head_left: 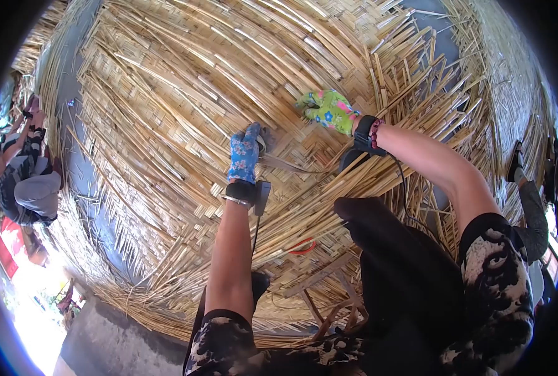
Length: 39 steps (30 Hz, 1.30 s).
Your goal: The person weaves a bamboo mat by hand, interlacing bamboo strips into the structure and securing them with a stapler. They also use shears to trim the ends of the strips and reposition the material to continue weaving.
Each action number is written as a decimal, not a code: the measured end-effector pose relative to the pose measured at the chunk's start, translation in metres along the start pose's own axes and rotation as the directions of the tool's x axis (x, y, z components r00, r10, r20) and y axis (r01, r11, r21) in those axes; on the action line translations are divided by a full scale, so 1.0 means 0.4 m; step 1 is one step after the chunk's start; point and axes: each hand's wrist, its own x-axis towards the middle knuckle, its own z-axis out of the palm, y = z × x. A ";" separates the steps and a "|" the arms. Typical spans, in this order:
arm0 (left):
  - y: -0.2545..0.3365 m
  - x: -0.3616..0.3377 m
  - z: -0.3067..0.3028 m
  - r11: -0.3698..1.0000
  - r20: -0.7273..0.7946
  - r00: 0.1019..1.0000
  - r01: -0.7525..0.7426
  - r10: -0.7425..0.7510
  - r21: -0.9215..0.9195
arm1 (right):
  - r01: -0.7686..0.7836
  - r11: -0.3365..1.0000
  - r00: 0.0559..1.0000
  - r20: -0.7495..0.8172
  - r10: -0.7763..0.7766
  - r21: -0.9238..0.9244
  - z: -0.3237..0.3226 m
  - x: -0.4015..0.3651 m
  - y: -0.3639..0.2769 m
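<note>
Woven bamboo matting with long split strips spreads under both hands. My left hand, in a blue flowered glove, is closed near the middle, around something grey and partly hidden at its fingertips. A thin flat strip runs rightward from beside it. My right hand, in a green flowered glove, is up and to the right, its fingers bent down onto the strips; what they hold, if anything, is too small to tell. Loose strips lie below the right hand.
A red loop lies on the matting near my body. A wooden stool stands at the lower middle. Another person crouches at the far left, and another person's leg shows at right. A concrete block is at lower left.
</note>
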 end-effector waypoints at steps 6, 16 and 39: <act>-0.015 -0.006 -0.015 0.999 -0.018 0.999 -0.032 0.033 0.042 | 0.152 0.984 0.954 -0.245 -0.172 -0.096 -0.007 0.008 0.112; 0.036 -0.013 -0.004 0.899 -0.006 0.994 -0.096 0.108 0.428 | 0.106 0.972 0.976 0.163 -0.142 0.211 0.065 -0.058 0.010; 0.102 -0.011 0.067 0.363 0.278 0.961 -0.259 0.000 0.895 | 0.017 0.995 0.809 0.583 -0.071 0.098 0.184 -0.149 0.152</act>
